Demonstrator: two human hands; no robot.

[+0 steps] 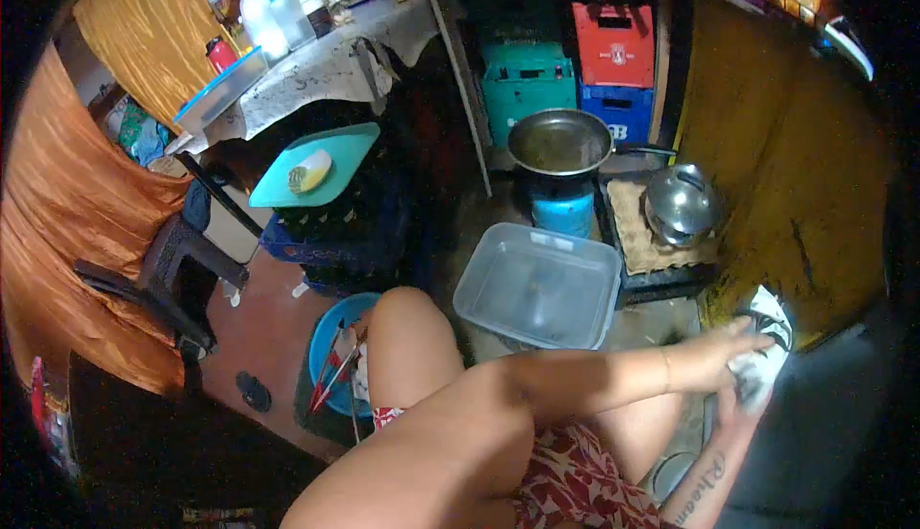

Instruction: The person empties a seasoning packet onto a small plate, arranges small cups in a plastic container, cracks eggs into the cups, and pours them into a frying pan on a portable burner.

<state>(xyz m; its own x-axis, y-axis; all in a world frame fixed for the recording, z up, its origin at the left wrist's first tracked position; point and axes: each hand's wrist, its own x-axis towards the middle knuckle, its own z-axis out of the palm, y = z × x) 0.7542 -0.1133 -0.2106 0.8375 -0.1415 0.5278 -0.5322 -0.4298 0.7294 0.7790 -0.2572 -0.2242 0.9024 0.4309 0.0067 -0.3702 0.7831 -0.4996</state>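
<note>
Cramped kitchen floor; hands (pixel 743 371) clutch white cloth (pixel 767 361); crate (pixel 613 45) lettering unreadable.

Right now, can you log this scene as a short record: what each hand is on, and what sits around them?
left hand: reaching across to the right, fingers on a white crumpled cloth
right hand: under the same cloth, gripping it from below
grip state: both closed around the cloth, as far as the view shows
nearby: clear rectangular plastic tub on the floor
behind tub: round metal pan on a blue gas burner
right of burner: shiny steel pot with lid
left floor: blue round basin holding utensils
</note>
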